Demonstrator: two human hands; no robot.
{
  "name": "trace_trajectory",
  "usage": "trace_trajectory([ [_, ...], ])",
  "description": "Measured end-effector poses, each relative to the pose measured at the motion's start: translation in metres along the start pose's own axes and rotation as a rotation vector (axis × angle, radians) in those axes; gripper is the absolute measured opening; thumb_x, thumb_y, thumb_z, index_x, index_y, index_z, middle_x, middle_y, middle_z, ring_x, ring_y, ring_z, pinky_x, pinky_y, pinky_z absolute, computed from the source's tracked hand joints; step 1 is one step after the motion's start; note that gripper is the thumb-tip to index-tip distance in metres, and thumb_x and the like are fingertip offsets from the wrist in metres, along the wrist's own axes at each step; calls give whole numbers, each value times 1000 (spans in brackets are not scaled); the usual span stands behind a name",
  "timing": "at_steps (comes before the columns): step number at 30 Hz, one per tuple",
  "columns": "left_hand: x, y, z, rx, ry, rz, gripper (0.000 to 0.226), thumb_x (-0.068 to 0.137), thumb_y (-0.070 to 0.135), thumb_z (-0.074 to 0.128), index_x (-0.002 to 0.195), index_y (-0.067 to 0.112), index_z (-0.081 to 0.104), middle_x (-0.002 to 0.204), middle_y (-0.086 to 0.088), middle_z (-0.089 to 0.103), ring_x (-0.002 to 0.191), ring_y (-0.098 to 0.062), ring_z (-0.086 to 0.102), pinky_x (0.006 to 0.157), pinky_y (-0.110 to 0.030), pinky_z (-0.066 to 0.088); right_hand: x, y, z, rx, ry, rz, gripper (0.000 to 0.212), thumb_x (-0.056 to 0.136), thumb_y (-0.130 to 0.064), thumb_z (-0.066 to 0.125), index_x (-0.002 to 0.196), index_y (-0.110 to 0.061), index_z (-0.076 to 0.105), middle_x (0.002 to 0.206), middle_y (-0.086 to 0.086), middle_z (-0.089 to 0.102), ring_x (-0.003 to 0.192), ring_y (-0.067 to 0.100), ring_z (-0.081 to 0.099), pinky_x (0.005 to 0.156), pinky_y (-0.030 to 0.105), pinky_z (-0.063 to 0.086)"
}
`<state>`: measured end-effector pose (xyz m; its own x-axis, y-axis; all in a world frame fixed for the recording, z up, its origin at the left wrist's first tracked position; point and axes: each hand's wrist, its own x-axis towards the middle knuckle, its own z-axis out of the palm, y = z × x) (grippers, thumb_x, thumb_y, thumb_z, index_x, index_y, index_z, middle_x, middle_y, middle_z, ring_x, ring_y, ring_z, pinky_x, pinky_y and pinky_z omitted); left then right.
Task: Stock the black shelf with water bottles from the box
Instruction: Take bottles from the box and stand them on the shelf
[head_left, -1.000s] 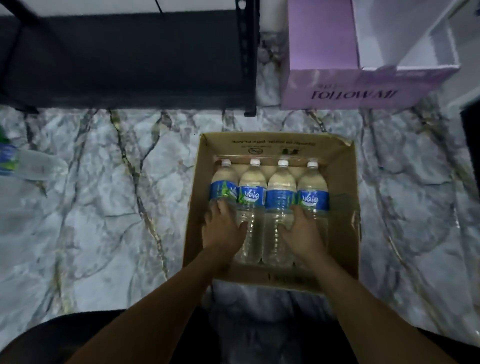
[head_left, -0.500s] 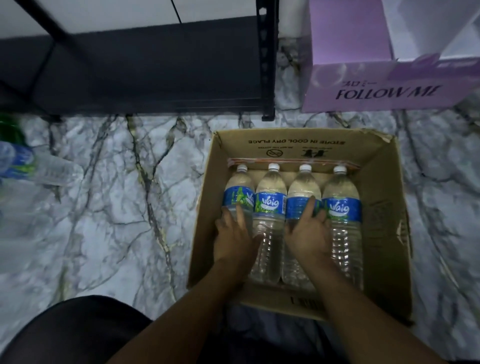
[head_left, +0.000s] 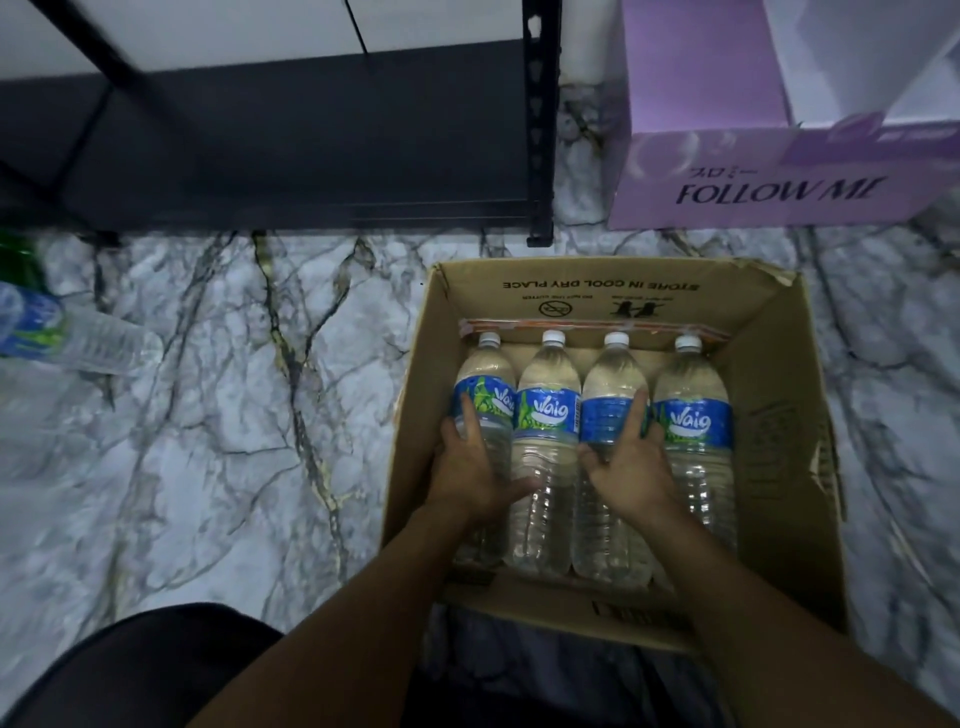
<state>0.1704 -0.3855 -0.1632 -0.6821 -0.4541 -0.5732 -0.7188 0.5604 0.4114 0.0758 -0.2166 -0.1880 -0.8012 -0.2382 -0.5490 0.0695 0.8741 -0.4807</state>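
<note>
Two hands in box (head_left: 769, 415): left hand (head_left: 470, 467) clasps leftmost bottle (head_left: 485, 374), right hand (head_left: 631, 462) third bottle (head_left: 613, 384); some fingers hidden between bottles.

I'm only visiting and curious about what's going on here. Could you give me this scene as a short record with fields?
Box: open cardboard box on the marble floor, holding four water bottles side by side, caps pointing away
Left-hand grip: holds the leftmost bottle, thumb reaching onto the second bottle
Right-hand grip: holds the third bottle
Shelf: black shelf beyond the box, to its left
Nearby: purple box right of the shelf; loose bottle lying far left
</note>
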Motion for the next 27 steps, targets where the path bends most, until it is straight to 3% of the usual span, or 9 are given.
trace_trajectory([
  [4, 4, 3, -7, 23, -28, 5, 149, 70, 43, 94, 161, 23, -23, 158, -20, 19, 135, -41, 51, 110, -43, 45, 4, 4, -7, -29, -76, -38, 110, 96, -59, 54, 156, -23, -32, 166, 30, 0, 146, 48, 34, 112, 53, 38],
  [8, 6, 4, -9, 36, -14, 8, 140, 77, 32, 88, 161, 25, -23, 156, -21, 22, 127, -42, 57, 105, -41, 48, 3, 2, -8, -90, -53, -42, 110, 94, -67, 49, 156, -24, -31, 165, 30, 6, 140, 49, 42, 104, 52, 45],
  [13, 6, -2, -9, -66, 18, 19, 139, 75, 30, 89, 162, 24, -18, 154, -17, 29, 133, -39, 52, 106, -41, 48, 5, 4, -10, -46, -51, -52, 113, 93, -65, 55, 156, -28, -32, 165, 29, 7, 132, 47, 51, 100, 50, 49],
  [17, 2, -5, -6, -107, -12, 8, 152, 66, 34, 96, 161, 23, -21, 163, -14, 17, 145, -36, 41, 116, -40, 42, 7, 1, -12, -36, -55, -30, 114, 93, -62, 58, 155, -31, -33, 167, 26, 6, 137, 46, 47, 102, 50, 48],
  [21, -2, 0, -9, 4, -94, 23, 172, 51, 43, 102, 157, 25, -32, 167, -18, 1, 152, -37, 30, 122, -44, 36, 7, -1, -15, -23, -80, -17, 118, 89, -69, 58, 155, -32, -33, 167, 27, 3, 141, 47, 42, 107, 53, 44],
  [27, -1, 8, -16, 4, -118, -37, 161, 63, 23, 98, 156, 28, -33, 163, -16, 7, 142, -38, 43, 116, -41, 43, 4, 0, -8, 110, -3, -31, 115, 94, -43, 69, 158, -34, -26, 165, 28, 4, 142, 47, 40, 110, 51, 40],
])
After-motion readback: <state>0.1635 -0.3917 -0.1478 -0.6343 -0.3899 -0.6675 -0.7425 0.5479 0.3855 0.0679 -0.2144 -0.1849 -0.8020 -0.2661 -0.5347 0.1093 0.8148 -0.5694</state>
